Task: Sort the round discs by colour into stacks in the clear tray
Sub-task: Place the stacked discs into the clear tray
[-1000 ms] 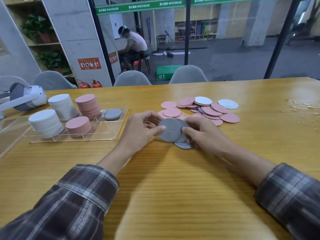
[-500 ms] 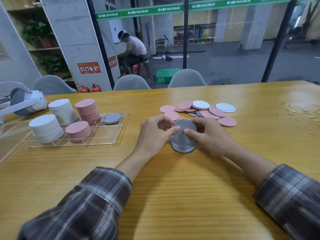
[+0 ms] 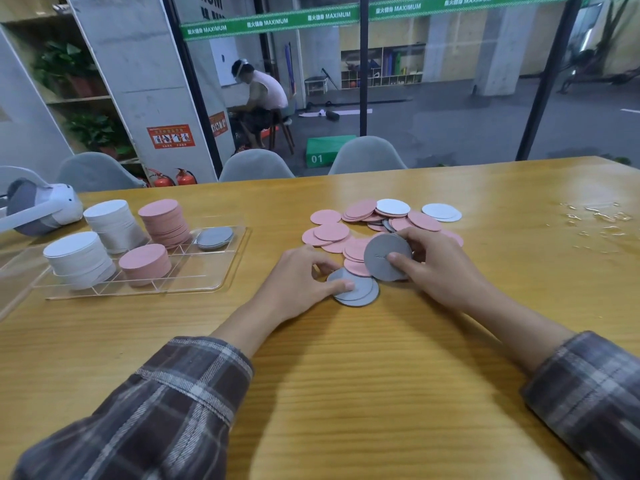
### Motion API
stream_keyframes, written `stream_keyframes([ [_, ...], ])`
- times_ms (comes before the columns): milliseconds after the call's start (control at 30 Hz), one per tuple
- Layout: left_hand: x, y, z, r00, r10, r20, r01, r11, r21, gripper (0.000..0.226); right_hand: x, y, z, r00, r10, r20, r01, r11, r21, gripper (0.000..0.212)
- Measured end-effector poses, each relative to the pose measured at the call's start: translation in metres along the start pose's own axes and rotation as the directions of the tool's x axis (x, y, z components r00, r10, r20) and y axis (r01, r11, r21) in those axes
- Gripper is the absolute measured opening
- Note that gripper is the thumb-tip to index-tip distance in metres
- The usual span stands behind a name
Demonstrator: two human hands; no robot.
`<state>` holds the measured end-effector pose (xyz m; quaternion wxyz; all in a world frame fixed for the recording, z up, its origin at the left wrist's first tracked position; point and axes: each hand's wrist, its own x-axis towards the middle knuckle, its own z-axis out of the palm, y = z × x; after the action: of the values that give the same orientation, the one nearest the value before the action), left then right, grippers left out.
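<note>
Right hand [image 3: 446, 268] fingers clamped on tilted grey disc [image 3: 379, 252] mid tabletop [image 3: 346, 375], left hand [image 3: 294, 285] fingers curled round flat grey pile [image 3: 362, 293] just near-left of it, loose pink and white discs [image 3: 330, 232] beyond, clear tray [image 3: 204, 270] with sorted stacks at left
</note>
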<state>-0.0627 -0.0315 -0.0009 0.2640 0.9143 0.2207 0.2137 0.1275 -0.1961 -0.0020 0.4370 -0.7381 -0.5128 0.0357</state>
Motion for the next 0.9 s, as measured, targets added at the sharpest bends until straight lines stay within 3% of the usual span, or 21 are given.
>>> stream_keyframes([
  [367,-0.002,-0.001,-0.023,0.999,-0.047,0.018,0.048,0.997,-0.065,0.032,-0.003,-0.003,0.007,0.999,0.024,0.038,-0.024,1.0,-0.015,0.026],
  [500,-0.001,0.0,-0.029,1.0,0.007,0.013,-0.002,0.95,-0.313,0.026,-0.004,-0.007,0.007,0.998,0.02,0.052,-0.02,1.0,0.015,0.024],
  [633,-0.002,0.004,-0.022,0.996,0.038,-0.077,-0.067,0.904,-0.423,0.021,-0.006,-0.013,0.009,0.995,0.007,0.098,-0.016,0.995,0.094,0.021],
  [900,-0.002,0.008,-0.002,0.975,0.012,-0.22,-0.099,0.916,-0.388,0.023,-0.009,-0.021,0.017,0.983,-0.058,0.172,0.031,0.987,0.158,0.022],
])
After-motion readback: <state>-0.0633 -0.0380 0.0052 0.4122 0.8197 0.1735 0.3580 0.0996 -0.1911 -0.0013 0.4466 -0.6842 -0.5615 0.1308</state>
